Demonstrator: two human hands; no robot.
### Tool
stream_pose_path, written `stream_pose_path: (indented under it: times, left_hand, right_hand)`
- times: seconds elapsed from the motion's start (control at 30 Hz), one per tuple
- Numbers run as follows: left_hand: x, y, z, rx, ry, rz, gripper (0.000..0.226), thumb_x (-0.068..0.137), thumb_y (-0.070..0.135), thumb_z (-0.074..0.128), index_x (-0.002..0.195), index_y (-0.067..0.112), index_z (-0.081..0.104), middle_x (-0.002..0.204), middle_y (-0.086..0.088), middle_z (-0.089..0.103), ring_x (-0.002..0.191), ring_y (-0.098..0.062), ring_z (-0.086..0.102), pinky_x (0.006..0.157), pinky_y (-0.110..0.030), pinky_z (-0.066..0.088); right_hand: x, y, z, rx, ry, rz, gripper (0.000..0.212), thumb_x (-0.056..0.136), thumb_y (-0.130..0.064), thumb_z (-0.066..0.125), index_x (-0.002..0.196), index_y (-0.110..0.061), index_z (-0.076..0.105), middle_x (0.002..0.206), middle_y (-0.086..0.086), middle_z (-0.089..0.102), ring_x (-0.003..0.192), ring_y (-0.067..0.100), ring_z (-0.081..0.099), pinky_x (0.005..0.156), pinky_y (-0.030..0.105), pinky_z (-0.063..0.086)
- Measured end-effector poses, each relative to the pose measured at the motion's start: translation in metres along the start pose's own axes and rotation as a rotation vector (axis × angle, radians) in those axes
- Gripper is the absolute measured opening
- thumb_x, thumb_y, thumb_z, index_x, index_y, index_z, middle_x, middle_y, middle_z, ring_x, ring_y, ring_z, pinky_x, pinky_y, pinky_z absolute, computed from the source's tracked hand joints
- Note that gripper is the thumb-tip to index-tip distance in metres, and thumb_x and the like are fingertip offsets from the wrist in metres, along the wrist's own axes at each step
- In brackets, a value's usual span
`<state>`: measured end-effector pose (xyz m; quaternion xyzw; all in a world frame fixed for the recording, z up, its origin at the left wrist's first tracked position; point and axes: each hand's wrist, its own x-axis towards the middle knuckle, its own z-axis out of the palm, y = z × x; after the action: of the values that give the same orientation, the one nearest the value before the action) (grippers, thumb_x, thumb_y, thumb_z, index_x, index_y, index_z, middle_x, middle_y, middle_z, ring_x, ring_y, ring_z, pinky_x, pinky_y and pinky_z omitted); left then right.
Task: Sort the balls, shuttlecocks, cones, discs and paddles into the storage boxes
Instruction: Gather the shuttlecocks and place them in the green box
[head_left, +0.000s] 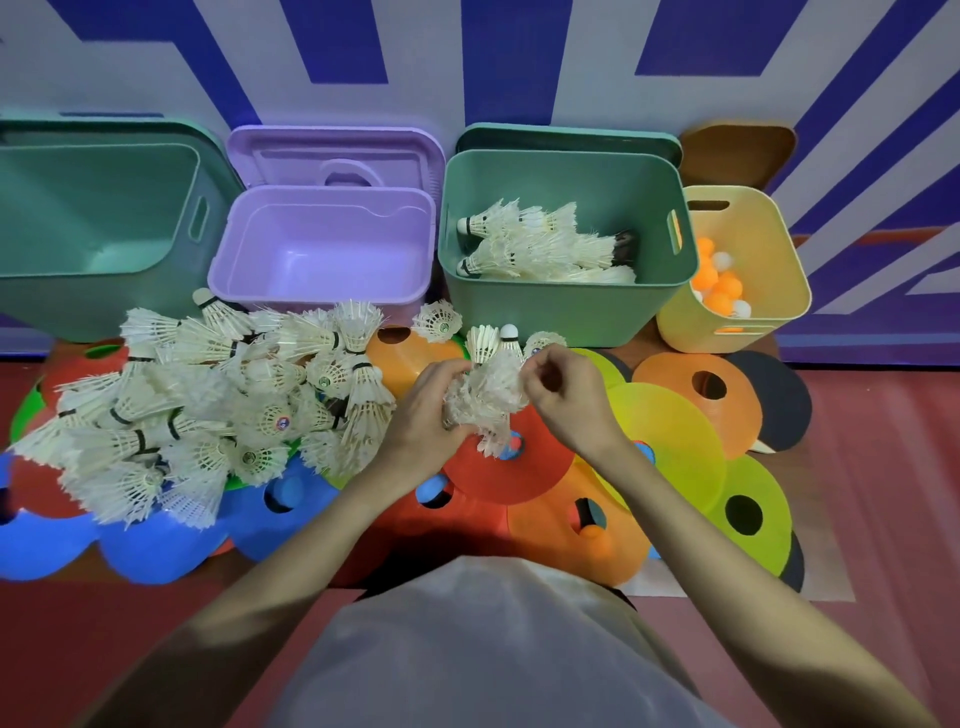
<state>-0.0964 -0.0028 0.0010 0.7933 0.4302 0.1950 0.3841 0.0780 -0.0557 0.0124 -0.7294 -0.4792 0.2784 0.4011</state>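
A big heap of white shuttlecocks (218, 400) lies on flat cones at the left. Between my hands is a bunch of shuttlecocks (485, 397). My left hand (428, 410) grips the bunch from the left, and my right hand (563, 389) pinches it from the right. Behind them stands a green box (566, 312) with several shuttlecocks inside. A yellow box (769, 260) at the far right holds orange and white balls (719, 283). The purple box (322, 296) and the big green box (78, 291) at the left show nothing inside.
Flat cones in red (498, 478), orange (696, 379), yellow (670, 431) and blue (156, 545) cover the floor under my hands. Dark paddles (784, 405) lie at the right under the cones. Lids lean on the wall behind the boxes.
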Motion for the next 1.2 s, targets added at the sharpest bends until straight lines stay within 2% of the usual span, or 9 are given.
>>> stream_pose_path:
  times: [0.17, 0.33, 0.43, 0.53, 0.7, 0.8, 0.97, 1.07, 1.2]
  left_hand:
    - [-0.004, 0.001, 0.001, -0.015, -0.007, -0.042, 0.069, 0.074, 0.003, 0.078, 0.135, 0.01, 0.047, 0.119, 0.014, 0.043, 0.11, 0.0, 0.04, 0.083, 0.007, 0.024]
    - [-0.004, -0.005, 0.002, -0.054, 0.048, -0.111, 0.067, 0.072, 0.005, 0.081, 0.131, 0.01, 0.049, 0.117, 0.011, 0.048, 0.11, -0.005, 0.045, 0.083, 0.004, 0.029]
    - [-0.004, -0.009, 0.001, -0.063, 0.091, -0.15, 0.067, 0.073, 0.004, 0.08, 0.132, 0.009, 0.048, 0.117, 0.011, 0.045, 0.11, -0.003, 0.042, 0.082, 0.005, 0.027]
    - [-0.005, -0.014, -0.001, -0.065, 0.126, -0.183, 0.069, 0.073, 0.003, 0.08, 0.133, 0.008, 0.048, 0.12, 0.008, 0.046, 0.112, -0.005, 0.041, 0.088, -0.003, 0.026]
    - [-0.01, -0.021, -0.002, -0.062, 0.148, -0.235, 0.069, 0.073, 0.005, 0.08, 0.134, 0.011, 0.048, 0.124, 0.004, 0.05, 0.114, -0.009, 0.045, 0.093, -0.026, 0.039]
    - [-0.013, -0.023, -0.001, -0.062, 0.159, -0.234, 0.069, 0.073, 0.004, 0.08, 0.134, 0.011, 0.048, 0.128, -0.004, 0.054, 0.118, -0.017, 0.049, 0.093, -0.034, 0.044]
    - [-0.014, -0.023, -0.001, -0.073, 0.152, -0.234, 0.07, 0.073, 0.005, 0.081, 0.134, 0.011, 0.048, 0.13, -0.004, 0.053, 0.119, -0.016, 0.048, 0.098, -0.036, 0.044]
    - [-0.013, -0.021, -0.001, -0.062, 0.155, -0.223, 0.068, 0.073, 0.005, 0.08, 0.133, 0.012, 0.049, 0.126, 0.002, 0.053, 0.117, -0.012, 0.048, 0.092, -0.027, 0.041]
    - [-0.009, -0.017, -0.001, -0.054, 0.148, -0.202, 0.068, 0.075, 0.003, 0.079, 0.134, 0.011, 0.047, 0.121, 0.009, 0.046, 0.111, -0.004, 0.042, 0.089, -0.01, 0.029]
  right_hand:
    - [0.005, 0.003, 0.005, 0.007, -0.028, 0.031, 0.01, 0.082, -0.001, 0.058, 0.072, -0.001, 0.061, 0.066, 0.009, 0.062, 0.058, 0.013, 0.052, 0.058, 0.027, 0.043]
    - [0.008, -0.005, 0.004, 0.32, -0.146, 0.124, 0.018, 0.094, -0.005, 0.055, 0.095, 0.006, 0.068, 0.069, -0.001, 0.061, 0.055, -0.003, 0.054, 0.055, 0.011, 0.04]
    - [0.01, 0.007, 0.011, 0.348, -0.081, 0.235, 0.026, 0.099, -0.015, 0.046, 0.1, 0.003, 0.064, 0.074, 0.002, 0.064, 0.061, 0.009, 0.06, 0.059, 0.021, 0.044]
    - [0.012, 0.035, 0.026, 0.064, -0.123, 0.239, 0.016, 0.095, -0.015, 0.052, 0.103, -0.007, 0.063, 0.083, 0.008, 0.066, 0.074, 0.023, 0.061, 0.069, 0.033, 0.045]
    - [0.002, 0.058, 0.05, -0.456, -0.437, 0.082, 0.057, 0.082, -0.025, 0.069, 0.135, -0.019, 0.048, 0.116, 0.015, 0.049, 0.107, 0.031, 0.052, 0.091, 0.032, 0.043]
    - [0.001, 0.059, 0.061, -0.517, -0.446, 0.041, 0.056, 0.081, -0.027, 0.071, 0.133, -0.024, 0.052, 0.117, 0.012, 0.041, 0.108, 0.031, 0.05, 0.095, 0.037, 0.046]
    - [0.004, 0.059, 0.057, -0.577, -0.495, 0.017, 0.031, 0.083, -0.016, 0.066, 0.114, -0.012, 0.065, 0.116, 0.013, 0.052, 0.102, 0.03, 0.057, 0.085, 0.036, 0.048]
    - [0.003, 0.058, 0.047, -0.512, -0.443, -0.005, 0.023, 0.081, -0.009, 0.062, 0.103, -0.008, 0.069, 0.101, 0.013, 0.059, 0.089, 0.029, 0.059, 0.072, 0.035, 0.045]
    - [0.005, 0.06, 0.025, -0.396, -0.199, -0.036, 0.013, 0.082, -0.004, 0.055, 0.075, -0.002, 0.066, 0.075, 0.016, 0.066, 0.072, 0.034, 0.061, 0.062, 0.04, 0.046]
